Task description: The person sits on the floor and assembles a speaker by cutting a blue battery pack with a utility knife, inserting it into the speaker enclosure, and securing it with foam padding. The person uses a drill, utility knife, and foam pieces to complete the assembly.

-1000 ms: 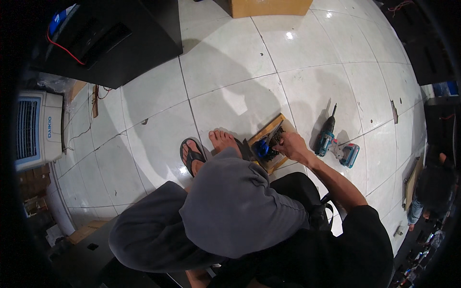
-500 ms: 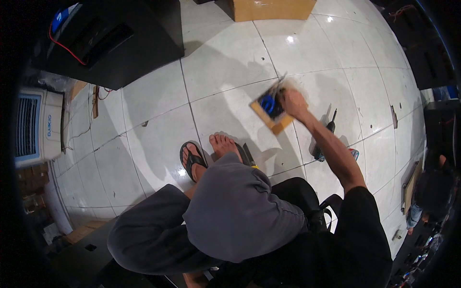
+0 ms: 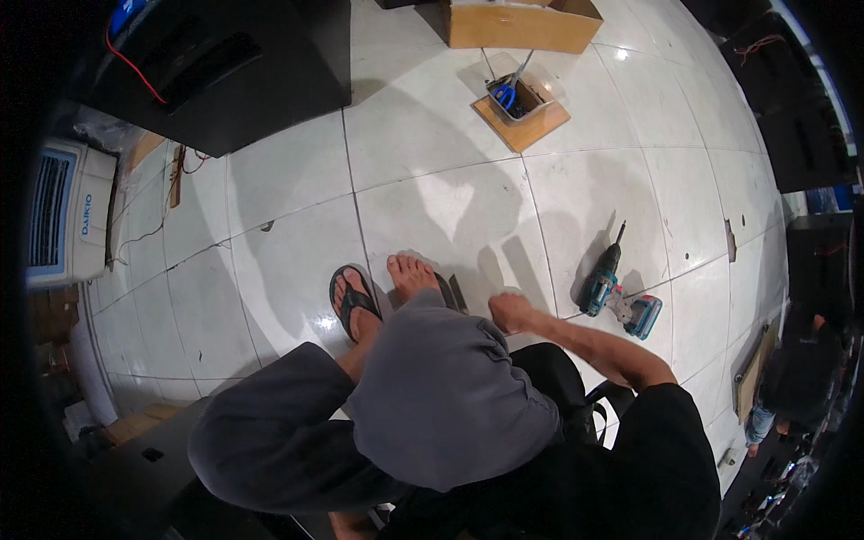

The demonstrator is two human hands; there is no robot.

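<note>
Tiled floor: glossy white tiles [image 3: 594,117] carry everything here; the surface looks hard and slick, so smooth bases probably slide easily.
Cardboard box: an open-topped brown cardboard box [image 3: 531,30] stands at the far edge, likely light and somewhat soft-walled.
Wooden board: a flat, square-cornered, honey-coloured wooden board [image 3: 522,137] lies near the box, under the container; it seems stiff, and two opposite edges would be the sound hold for lifting both level.
Cordless drill: a teal-and-black cordless drill with a long bit [image 3: 598,290] lies on its side to the right of the hand, apart from it; probably the heaviest tool here, weighted toward its teal battery [image 3: 643,317], best taken by the pale grip between body and battery, clear of the bit.
Container: a clear, rectangular plastic container [image 3: 540,105] sits on the board, holding dark small pieces, too small to tell; its thin walls may flex, so support from below looks safer than a pinched rim.
Hands: the right hand [image 3: 510,313] is just beside the knee, fingers curled narrow; whether it holds anything cannot be told. The left hand is out of sight.
Scissors: blue-handled metal scissors [image 3: 506,94] lean in the container, blades up; light and rigid, safest by the loops.
</note>
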